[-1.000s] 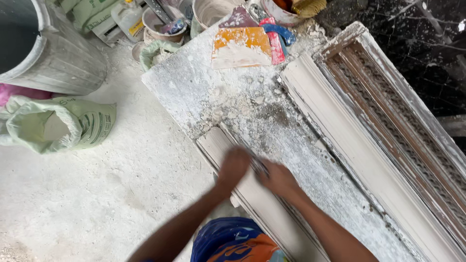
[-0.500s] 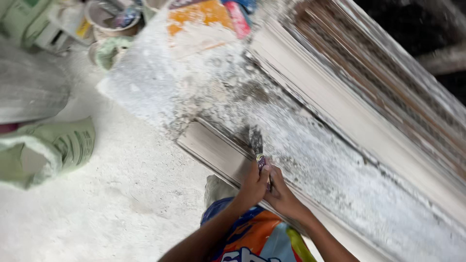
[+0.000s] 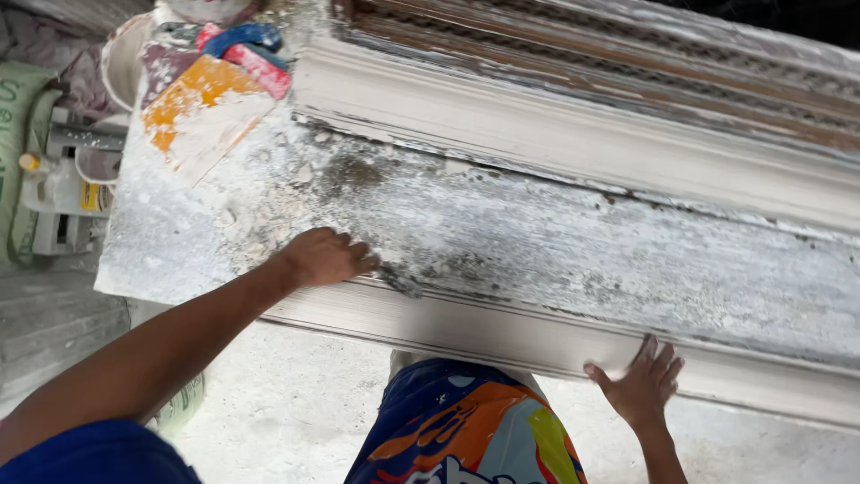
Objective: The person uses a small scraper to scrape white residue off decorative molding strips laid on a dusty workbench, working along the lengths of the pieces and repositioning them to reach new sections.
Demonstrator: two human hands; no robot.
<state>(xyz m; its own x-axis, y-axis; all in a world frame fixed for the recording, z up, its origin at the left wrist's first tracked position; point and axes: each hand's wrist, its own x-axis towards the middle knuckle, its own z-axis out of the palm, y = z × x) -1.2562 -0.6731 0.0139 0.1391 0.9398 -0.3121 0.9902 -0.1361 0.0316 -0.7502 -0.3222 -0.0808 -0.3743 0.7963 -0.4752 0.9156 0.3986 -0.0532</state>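
1. Since half a second ago, your hands have parted: then they met on a small tool at the near edge of the plaster moulding, now they sit well apart along it, and no tool shows.
2. Left hand (image 3: 324,257): fingers curled loosely over the near edge of the plaster-caked table (image 3: 555,242), fingertips touching the grey, crusted surface. Whether anything lies under the fingers cannot be told.
3. Right hand (image 3: 641,385): open flat, fingers spread, palm pressed on the lower face of the plaster cornice moulding (image 3: 502,336); it grips nothing.
4. This cornice moulding, long and pale, runs along the table's near edge, from just below your left hand to past your right.
5. Second moulding (image 3: 573,134): a white length lying along the table's far side, with a brown-stained ribbed mould (image 3: 609,72) just beyond it.
6. Orange-and-white scraper (image 3: 202,112): lies at the table's far left end, touching red and blue handles (image 3: 246,49).
7. White bucket (image 3: 116,63): on the floor, left of the table, near a green sack (image 3: 18,161).
8. Patterned shorts (image 3: 466,435): yours, between the two arms.
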